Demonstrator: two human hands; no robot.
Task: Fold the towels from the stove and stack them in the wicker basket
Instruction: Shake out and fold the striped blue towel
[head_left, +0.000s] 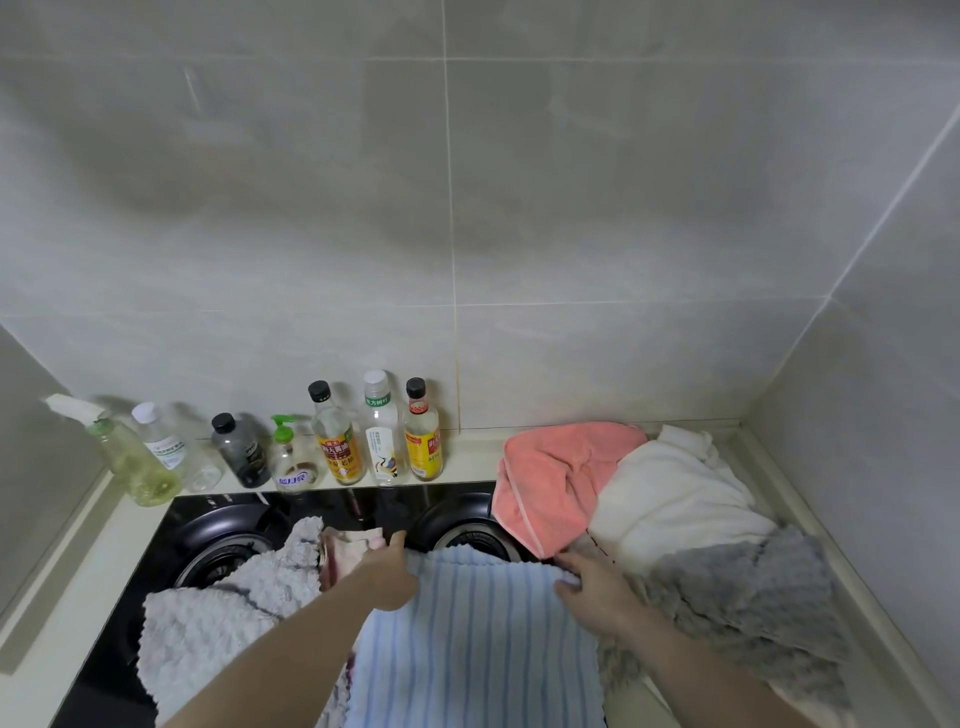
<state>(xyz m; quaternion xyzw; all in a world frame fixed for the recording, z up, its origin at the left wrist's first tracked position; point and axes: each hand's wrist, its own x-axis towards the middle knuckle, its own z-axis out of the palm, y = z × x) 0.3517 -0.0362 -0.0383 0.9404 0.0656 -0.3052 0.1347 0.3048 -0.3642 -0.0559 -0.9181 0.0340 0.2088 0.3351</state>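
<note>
Folding under way: blue striped towel (478, 639) spread on the stove (363, 506), left hand (387, 574) and right hand (592, 590) each pinching a far corner. Next, probably: fold towards the body, corners matched.

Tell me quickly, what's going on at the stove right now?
Both hands, left and right, gripping far edge of blue striped towel. Pink, white, grey towels heaped right. Wicker basket not visible.

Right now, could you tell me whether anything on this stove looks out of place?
Yes: towels lie heaped over the stove, with the grey towel and blue striped towel covering parts of both burners.
</note>
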